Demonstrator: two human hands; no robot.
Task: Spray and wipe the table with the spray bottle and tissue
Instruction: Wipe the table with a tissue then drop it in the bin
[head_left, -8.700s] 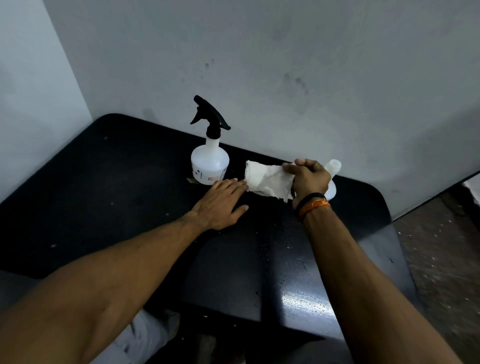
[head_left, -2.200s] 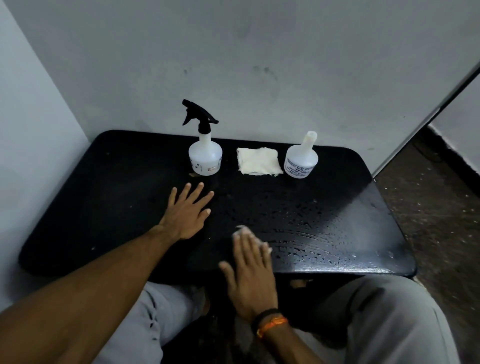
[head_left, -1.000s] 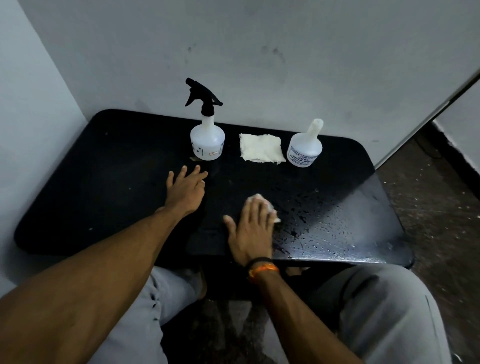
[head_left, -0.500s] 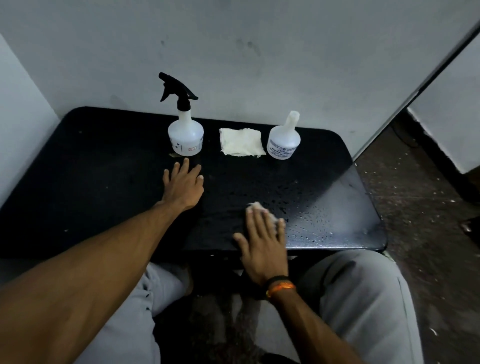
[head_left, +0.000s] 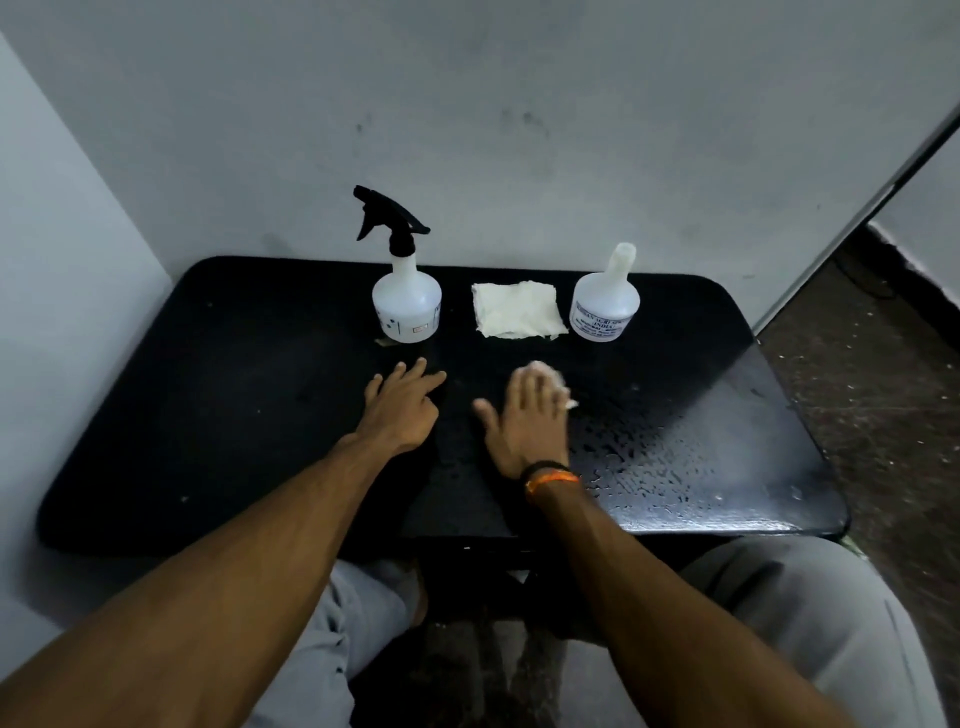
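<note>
**Inspector:** Spraying?
**Assessor:** Judged done. The spray bottle (head_left: 406, 301) stands upright at the counter's (head_left: 208, 389) far edge, and droplets (head_left: 649, 457) bead the right half.
**Inspector:** Wiping?
**Assessor:** Under way. The right grip (head_left: 524, 421), fingers flat, presses the tissue (head_left: 563, 395) mid-counter. The left grip (head_left: 400, 410) rests spread, empty. The wet right half remains.

Capped bottle (head_left: 605, 304) label reads "INDIA"; rest blurred.

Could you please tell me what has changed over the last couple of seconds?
The right hand, pressing a tissue flat, has wiped from the near edge of the table toward the folded tissue. The left hand, spray bottle, folded tissue and second bottle stayed put.
</note>
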